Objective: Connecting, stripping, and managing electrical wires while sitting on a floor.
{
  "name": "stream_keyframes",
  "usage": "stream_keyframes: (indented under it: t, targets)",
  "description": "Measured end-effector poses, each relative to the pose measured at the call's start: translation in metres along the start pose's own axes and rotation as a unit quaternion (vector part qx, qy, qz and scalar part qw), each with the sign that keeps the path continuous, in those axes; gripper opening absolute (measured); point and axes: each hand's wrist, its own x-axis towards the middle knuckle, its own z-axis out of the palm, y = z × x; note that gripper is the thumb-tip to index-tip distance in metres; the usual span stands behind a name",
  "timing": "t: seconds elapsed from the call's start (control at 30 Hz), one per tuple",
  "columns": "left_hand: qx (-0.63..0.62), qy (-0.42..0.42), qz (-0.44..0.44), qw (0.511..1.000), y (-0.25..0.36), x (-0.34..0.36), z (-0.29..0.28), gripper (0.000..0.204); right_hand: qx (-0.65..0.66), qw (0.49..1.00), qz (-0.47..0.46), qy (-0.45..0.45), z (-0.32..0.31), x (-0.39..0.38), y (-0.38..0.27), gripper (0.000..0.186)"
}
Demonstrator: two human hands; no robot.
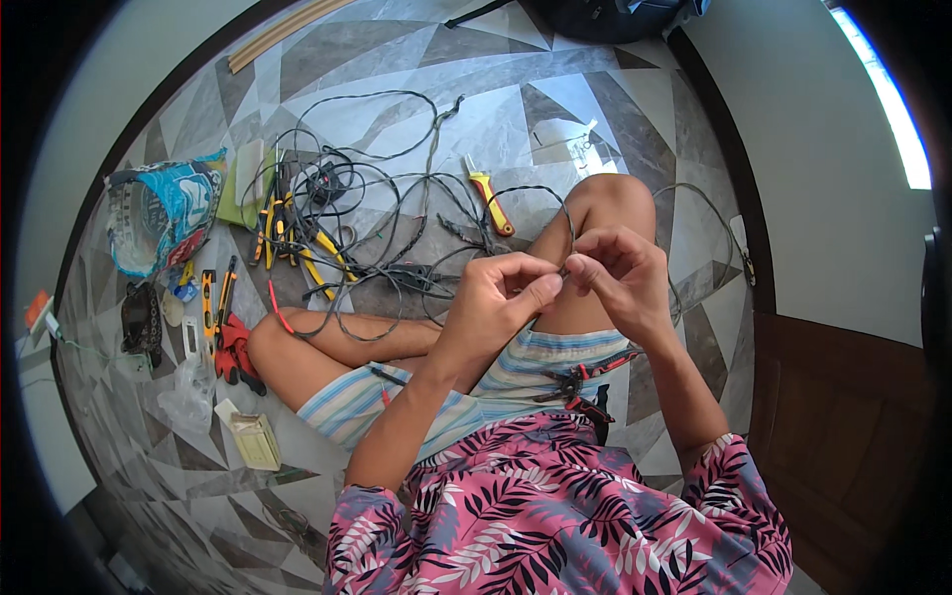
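Observation:
My left hand (506,302) and my right hand (620,283) meet above my raised right thigh, their fingertips pinching a thin dark cable (567,223) that arches over from the tangle of wires (402,183) on the floor. The exact spot held is small and partly covered by my fingers. On my shorts below rest red and black pliers (570,385) and a small dark tool with a red tip (387,377). A yellow and red knife-like tool (488,198) lies on the floor beyond my hands.
Yellow-handled tools (278,228), a green box (241,193), a blue bag (164,208), utility knives (210,302), red gloves (238,352) and a small carton (256,436) lie left. Wooden strips (283,35) and a dark bag (605,15) are farther back; a wooden door (823,397) is right.

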Motion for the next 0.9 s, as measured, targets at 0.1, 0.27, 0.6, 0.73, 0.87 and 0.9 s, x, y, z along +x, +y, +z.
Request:
stream_keyframes:
  t: [0.1,0.27,0.6,0.73,0.87,0.9]
  targets:
    - [-0.124,0.038,-0.032,0.991,-0.007,0.003,-0.002,0.016,0.041,0.998,-0.040,0.024,0.006,-0.004,0.003,0.011]
    - [-0.055,0.005,-0.067,0.996,-0.006,0.005,0.000,0.015,-0.236,0.921,-0.310,-0.013,-0.005,0.001,-0.003,0.019]
    - [-0.041,0.036,-0.015,0.998,-0.006,0.004,0.008,0.017,-0.168,0.986,-0.007,-0.009,0.000,-0.006,-0.006,0.011]
    - [-0.140,0.095,-0.006,0.986,-0.013,0.008,0.008,0.017,-0.373,0.875,-0.308,0.007,0.002,-0.007,-0.003,0.017]
    - [-0.012,0.009,0.037,0.999,-0.015,0.005,0.001,0.019,-0.311,0.873,-0.375,0.026,-0.002,0.015,-0.015,0.020]
    - [0.013,-0.038,0.060,0.997,-0.017,0.005,-0.001,0.019,-0.280,0.901,-0.330,0.012,-0.004,0.014,-0.010,0.017]
